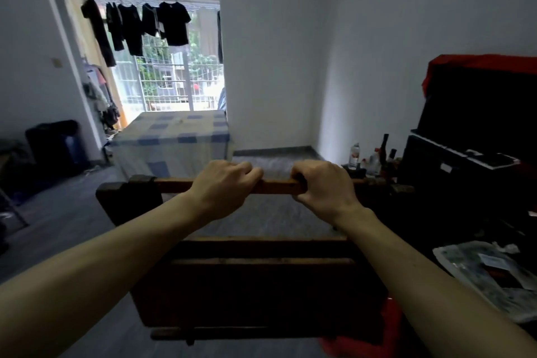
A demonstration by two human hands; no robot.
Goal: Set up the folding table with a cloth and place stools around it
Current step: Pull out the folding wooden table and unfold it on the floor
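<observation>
Head view: a dim room is seen over two bare forearms, with a dark wooden stool [261, 285] held in front of the person.
Left hand [223, 186]: the fingers are curled over the stool's top rail [174, 184] and clamped on it.
Right hand [322, 189]: it is wrapped round the same rail, just beside the left hand, with the fingers closed on the wood.
Task's thing: the stool is carried low and close to the body, above the grey floor. The folding table [136, 151] stands well apart, further back by the balcony door.
Cloth: a blue-and-white checked cloth [174, 136] is already draped over the table and hangs down its sides.
Step judged: the cloth part appears done. A stool is probably being brought to the table, and no stool is seen beside it yet.
Handling: solid, stiff timber is suggested, likely heavy and not fragile. The rail gives a firm, non-slippery hold. A two-handed grip seems wise, and hands set wider apart would probably steady it better.
Risk: the load could swing or strike the dark cabinet [465, 154] on the right.
Writing: none can be read. The labels on the bottles [354, 155] and on the plastic packet [488, 273] are too small and blurred.
Elsewhere: dark clothes [171, 23] hang across the balcony.
</observation>
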